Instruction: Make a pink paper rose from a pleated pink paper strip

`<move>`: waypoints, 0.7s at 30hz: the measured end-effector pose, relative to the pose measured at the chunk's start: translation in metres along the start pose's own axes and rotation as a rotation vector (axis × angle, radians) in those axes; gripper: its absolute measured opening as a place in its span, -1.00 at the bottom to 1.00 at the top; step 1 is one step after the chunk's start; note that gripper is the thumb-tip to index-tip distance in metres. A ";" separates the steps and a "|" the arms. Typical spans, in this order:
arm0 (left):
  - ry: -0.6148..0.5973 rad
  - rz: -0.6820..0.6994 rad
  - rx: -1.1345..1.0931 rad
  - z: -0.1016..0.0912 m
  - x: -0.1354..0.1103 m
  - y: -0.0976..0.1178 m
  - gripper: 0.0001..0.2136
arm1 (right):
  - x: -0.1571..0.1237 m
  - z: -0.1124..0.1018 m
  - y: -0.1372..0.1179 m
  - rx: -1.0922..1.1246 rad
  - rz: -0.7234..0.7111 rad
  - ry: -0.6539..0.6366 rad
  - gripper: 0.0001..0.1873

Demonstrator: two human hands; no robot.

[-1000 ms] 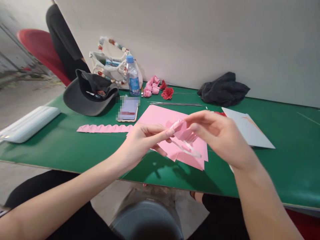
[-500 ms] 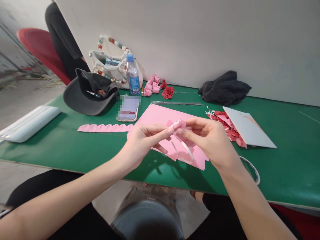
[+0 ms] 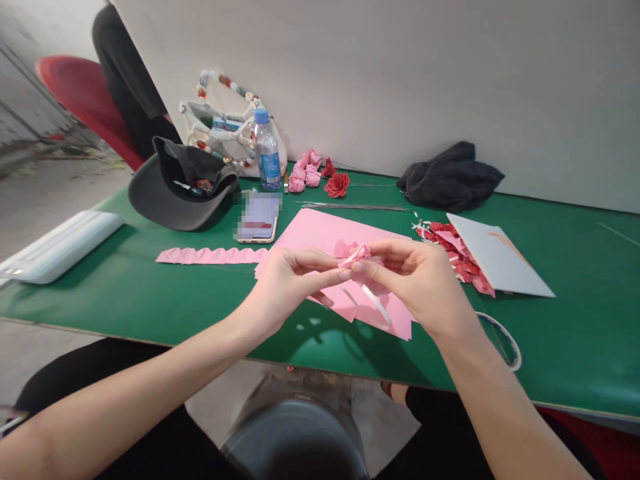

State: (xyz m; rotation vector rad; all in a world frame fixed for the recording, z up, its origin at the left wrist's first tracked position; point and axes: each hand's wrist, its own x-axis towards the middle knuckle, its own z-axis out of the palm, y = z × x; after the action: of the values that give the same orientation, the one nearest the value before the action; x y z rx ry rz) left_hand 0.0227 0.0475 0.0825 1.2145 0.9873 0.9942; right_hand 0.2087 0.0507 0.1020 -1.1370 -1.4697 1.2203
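Note:
My left hand point(image 3: 295, 287) and my right hand point(image 3: 415, 283) meet above the table, pinching a small rolled piece of pink paper point(image 3: 354, 256) between their fingertips. A thin white paper strip point(image 3: 376, 303) hangs down from that roll. Under my hands lies a large pink paper sheet point(image 3: 320, 233), partly hidden by them. To the left of my left hand is a folded zigzag pink paper strip point(image 3: 213, 255). Finished pink paper roses point(image 3: 305, 172) and a red paper rose point(image 3: 337, 185) sit farther back.
The green table point(image 3: 550, 333) holds a phone point(image 3: 257, 220), black cap point(image 3: 180, 190), water bottle point(image 3: 267, 153), beaded white bag point(image 3: 225, 127), dark cloth point(image 3: 450, 177), thin wires point(image 3: 355, 207), red paper scraps point(image 3: 453, 250), a white card point(image 3: 495, 257) and a white case point(image 3: 60, 247). A seated person point(image 3: 125, 87) is at back left.
My right hand has moved left and down, closer to my left hand. Both hands now pinch the pink roll together, and the white strip hangs more steeply.

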 end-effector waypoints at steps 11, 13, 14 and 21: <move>-0.102 -0.195 -0.194 -0.007 0.004 0.000 -0.90 | 0.003 -0.004 0.005 -0.022 -0.086 -0.037 -0.81; -0.155 -0.219 -0.219 -0.007 0.004 0.003 -0.91 | 0.003 -0.005 0.005 -0.028 -0.086 -0.042 -0.81; -0.183 -0.231 -0.225 -0.008 0.003 0.004 -0.90 | 0.003 -0.006 0.005 -0.036 -0.084 -0.046 -0.81; -0.364 -0.261 -0.223 -0.016 0.003 0.010 -0.87 | 0.004 -0.010 0.002 -0.029 -0.056 -0.117 -0.82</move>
State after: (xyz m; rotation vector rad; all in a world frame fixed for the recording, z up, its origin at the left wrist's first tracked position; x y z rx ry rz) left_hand 0.0074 0.0558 0.0905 1.0050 0.7042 0.6295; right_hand 0.2183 0.0564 0.1015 -1.0512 -1.6013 1.2484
